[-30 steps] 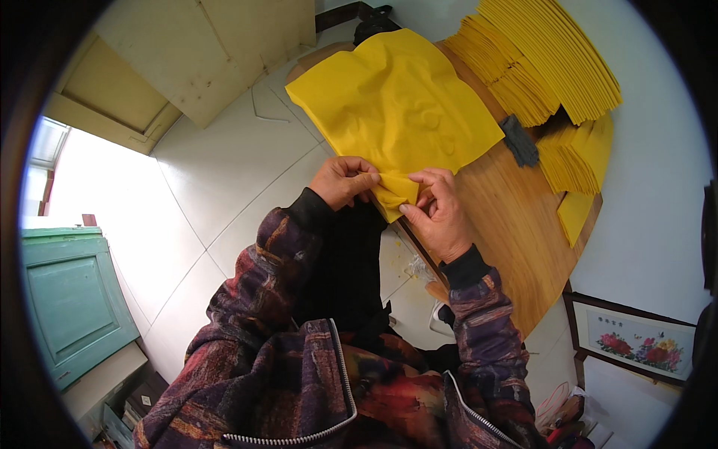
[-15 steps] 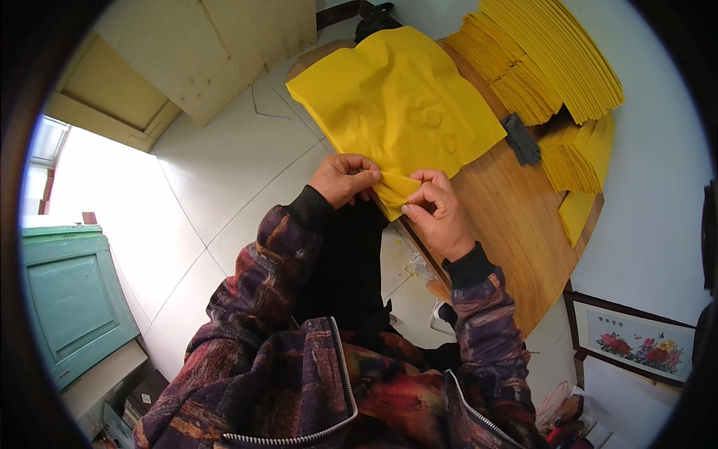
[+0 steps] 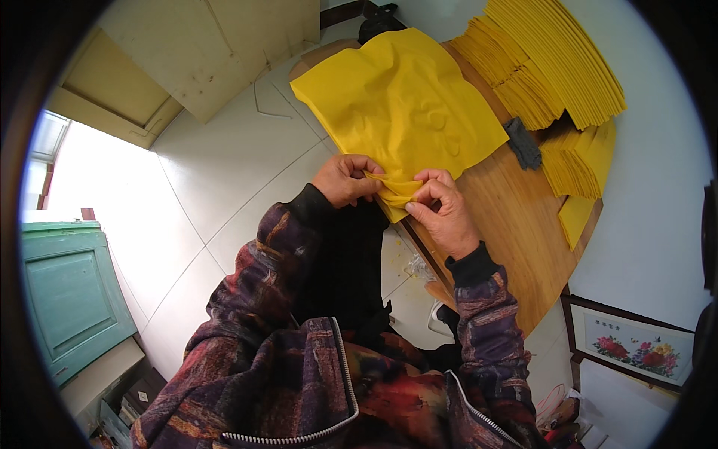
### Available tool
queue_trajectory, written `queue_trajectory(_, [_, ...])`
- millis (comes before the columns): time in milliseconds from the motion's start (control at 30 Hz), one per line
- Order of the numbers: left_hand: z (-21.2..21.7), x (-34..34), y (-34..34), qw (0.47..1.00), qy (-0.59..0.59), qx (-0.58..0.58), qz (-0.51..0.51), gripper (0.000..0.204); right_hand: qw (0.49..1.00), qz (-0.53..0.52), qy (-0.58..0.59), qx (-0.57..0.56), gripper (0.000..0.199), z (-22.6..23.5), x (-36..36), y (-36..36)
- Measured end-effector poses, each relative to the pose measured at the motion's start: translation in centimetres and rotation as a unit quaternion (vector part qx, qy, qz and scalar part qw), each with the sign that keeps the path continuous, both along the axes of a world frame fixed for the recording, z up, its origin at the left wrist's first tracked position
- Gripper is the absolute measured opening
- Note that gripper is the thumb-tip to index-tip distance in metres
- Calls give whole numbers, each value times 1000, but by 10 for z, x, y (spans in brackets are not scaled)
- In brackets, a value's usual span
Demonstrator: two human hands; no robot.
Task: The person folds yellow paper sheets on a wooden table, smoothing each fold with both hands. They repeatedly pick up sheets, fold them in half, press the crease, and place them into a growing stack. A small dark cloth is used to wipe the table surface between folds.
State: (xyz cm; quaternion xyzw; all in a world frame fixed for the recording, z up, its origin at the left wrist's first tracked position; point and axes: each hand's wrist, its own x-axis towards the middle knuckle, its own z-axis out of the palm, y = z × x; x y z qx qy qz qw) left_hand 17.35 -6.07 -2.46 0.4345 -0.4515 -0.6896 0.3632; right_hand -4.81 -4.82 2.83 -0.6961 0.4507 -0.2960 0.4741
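Observation:
A wide yellow sheet, fabric or soft paper (image 3: pixel 404 97), lies wrinkled over the near left end of the wooden table, with its near corner hanging past the edge. My left hand (image 3: pixel 345 179) pinches that corner between thumb and fingers. On its other side, my right hand (image 3: pixel 443 213) grips the same corner, thumb against bent fingertips. Between the two hands the yellow material is bunched into small folds. I cannot see the fingers behind it.
Tall stacks of folded yellow pieces (image 3: pixel 557 60) stand at the table's far right, beside a lower stack (image 3: pixel 576 161). A dark grey cloth (image 3: pixel 523 142) lies near them on the wooden table (image 3: pixel 516 224). A green cabinet door (image 3: pixel 75 288) is at left; a framed flower picture (image 3: pixel 634 343) leans at right.
The yellow corner between my hands has gone from a smoother flap to bunched folds. Both hands keep their pinch in nearly the same place.

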Motion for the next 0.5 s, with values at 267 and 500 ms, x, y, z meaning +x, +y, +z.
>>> queue_trajectory(267, [1, -7, 2, 999, -8, 5, 44, 15, 987, -41, 25, -152, 33, -2, 5, 13])
queue_trajectory(500, [3, -7, 1, 999, -21, 10, 42, 15, 985, 14, 32, -169, 13, -9, 1, 9])
